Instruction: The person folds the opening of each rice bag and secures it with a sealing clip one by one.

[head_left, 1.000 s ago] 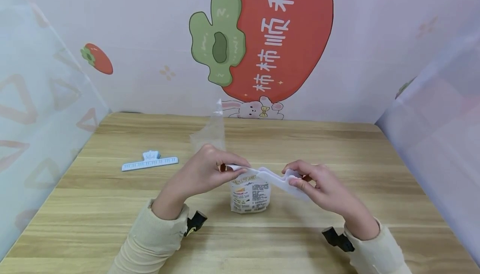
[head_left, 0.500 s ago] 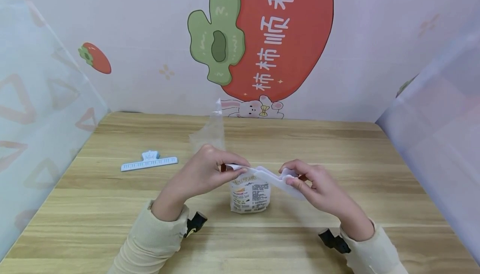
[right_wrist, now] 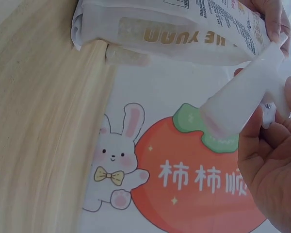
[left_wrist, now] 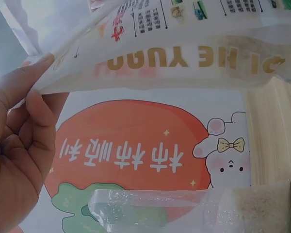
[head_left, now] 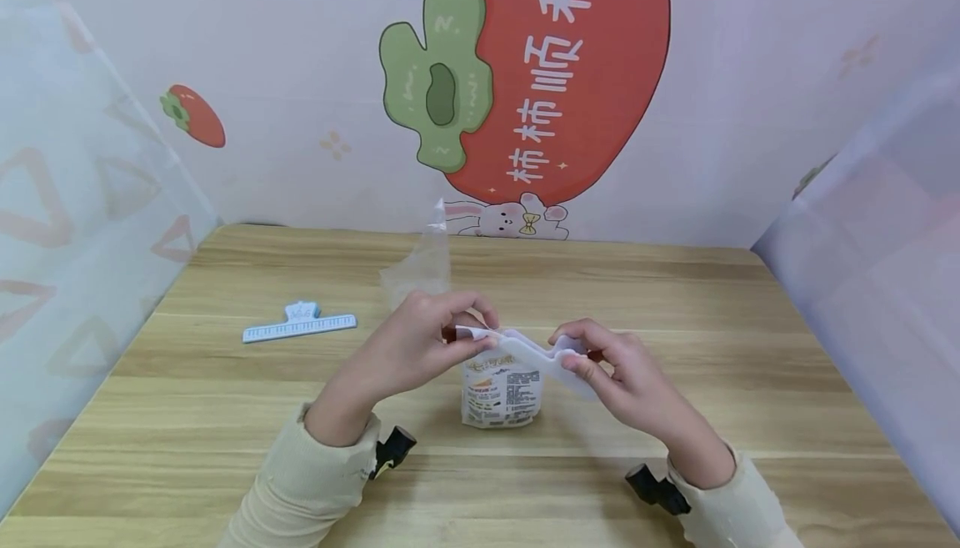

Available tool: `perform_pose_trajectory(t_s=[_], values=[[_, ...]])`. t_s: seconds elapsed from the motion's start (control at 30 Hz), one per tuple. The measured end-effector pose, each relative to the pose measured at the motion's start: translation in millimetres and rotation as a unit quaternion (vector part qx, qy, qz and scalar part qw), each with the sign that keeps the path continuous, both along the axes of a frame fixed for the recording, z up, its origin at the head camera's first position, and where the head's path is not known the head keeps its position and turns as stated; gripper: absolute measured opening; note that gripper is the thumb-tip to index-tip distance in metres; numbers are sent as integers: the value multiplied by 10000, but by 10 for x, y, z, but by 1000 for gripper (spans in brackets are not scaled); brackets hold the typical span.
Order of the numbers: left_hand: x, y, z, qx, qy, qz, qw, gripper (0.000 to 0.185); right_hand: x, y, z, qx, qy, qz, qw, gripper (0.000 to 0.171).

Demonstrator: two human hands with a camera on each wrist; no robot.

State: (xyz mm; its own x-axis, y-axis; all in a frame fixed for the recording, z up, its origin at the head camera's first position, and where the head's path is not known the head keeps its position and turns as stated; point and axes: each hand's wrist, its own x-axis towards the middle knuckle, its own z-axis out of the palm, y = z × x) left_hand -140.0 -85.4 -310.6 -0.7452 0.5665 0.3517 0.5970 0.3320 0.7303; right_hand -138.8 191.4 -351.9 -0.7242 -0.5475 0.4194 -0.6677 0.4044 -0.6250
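A white printed food bag [head_left: 502, 394] stands upright on the table, its top drawn up flat. The left hand [head_left: 416, 344] pinches one top corner of this bag between thumb and fingers; the left wrist view shows the corner [left_wrist: 51, 73] stretched out. The right hand [head_left: 626, 377] grips the handles of a pale lilac bag clip [head_left: 528, 354] between thumb and fingers. The long bar of the clip lies along the bag's top edge, its far end close to the left fingertips. In the right wrist view the clip [right_wrist: 237, 104] overlaps the bag's upper end.
A light-blue clip [head_left: 300, 329] with a piano-key pattern lies on the wooden table [head_left: 187, 414] at the left. Behind the left hand stands a clear plastic bag [head_left: 425, 264]; the left wrist view shows pale grainy contents [left_wrist: 266, 208] in it. A printed backdrop [head_left: 300, 47] encloses the table.
The right hand has moved left with the lilac clip, along the bag's top toward the left hand. The left index finger is more bent now. The bag has stayed in place.
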Motion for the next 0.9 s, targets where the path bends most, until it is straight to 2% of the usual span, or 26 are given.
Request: perform_pose_trajectory(t_s=[0.23,0.53,0.67,0.9], values=[[-45,-41,-37,68,-431,53,9990,15,17,-20,-3,-70,26,-54,10000,17],[-91,-165,-38,-269,-806,23,9964,6,24,-39,-10,-57,56,-48,10000,16],[-92,-153,-35,-246,-841,-43,9961,7,42,-69,2,-71,0,-60,10000,17],[-70,-131,-9,-253,-784,-67,9966,11,55,-133,35,-100,176,-86,9998,17]])
